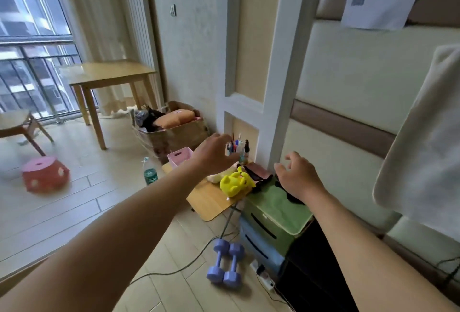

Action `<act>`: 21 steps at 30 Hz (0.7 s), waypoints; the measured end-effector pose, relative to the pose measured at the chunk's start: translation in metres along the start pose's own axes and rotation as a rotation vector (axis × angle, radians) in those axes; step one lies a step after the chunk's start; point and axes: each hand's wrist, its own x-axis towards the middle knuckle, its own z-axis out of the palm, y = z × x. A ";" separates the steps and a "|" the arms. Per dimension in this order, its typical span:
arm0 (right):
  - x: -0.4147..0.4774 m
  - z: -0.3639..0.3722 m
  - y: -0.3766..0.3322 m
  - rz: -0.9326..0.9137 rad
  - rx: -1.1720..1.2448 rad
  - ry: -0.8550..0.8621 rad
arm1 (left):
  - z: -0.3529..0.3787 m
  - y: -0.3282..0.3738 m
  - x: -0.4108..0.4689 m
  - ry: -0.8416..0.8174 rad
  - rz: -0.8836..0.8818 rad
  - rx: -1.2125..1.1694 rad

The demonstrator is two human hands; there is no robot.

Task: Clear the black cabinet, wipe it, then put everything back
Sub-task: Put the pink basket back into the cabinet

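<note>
Both hands are empty, fingers spread, and the right hand [298, 177] hangs over the green box [271, 209] by the black cabinet [313, 274] — nearer than the left hand [211, 155] at the pen cup [234, 150].

Front half of tabletop [211, 203] is bare, w/ open approach from the floor side. Back half is crowded: pen cup [234, 148], plush [236, 182] & dark pouch [257, 173] packed close vs. the wall. Green box [273, 209] on blue box [261, 245] stands against cabinet [313, 277], wall tight behind. Towel [423, 162] hangs at right, narrowing that side. Floor below: dumbbells [226, 267], power strip [263, 278], cable [174, 270].
</note>
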 end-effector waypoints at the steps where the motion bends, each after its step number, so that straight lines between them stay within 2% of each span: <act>1: 0.008 0.005 -0.003 -0.007 0.007 -0.010 | -0.002 -0.009 0.002 -0.008 -0.017 0.020; 5: 0.045 0.022 -0.013 -0.044 0.047 -0.054 | -0.021 -0.040 0.014 -0.013 -0.067 0.042; 10: 0.102 0.037 -0.028 -0.073 0.084 -0.101 | -0.034 -0.110 0.053 0.063 -0.168 -0.026; 13: 0.128 0.050 -0.043 -0.089 0.103 -0.164 | -0.055 -0.100 0.054 0.083 -0.185 -0.021; 21: 0.173 0.122 -0.094 -0.102 0.060 -0.296 | -0.040 -0.175 0.090 0.084 -0.208 0.010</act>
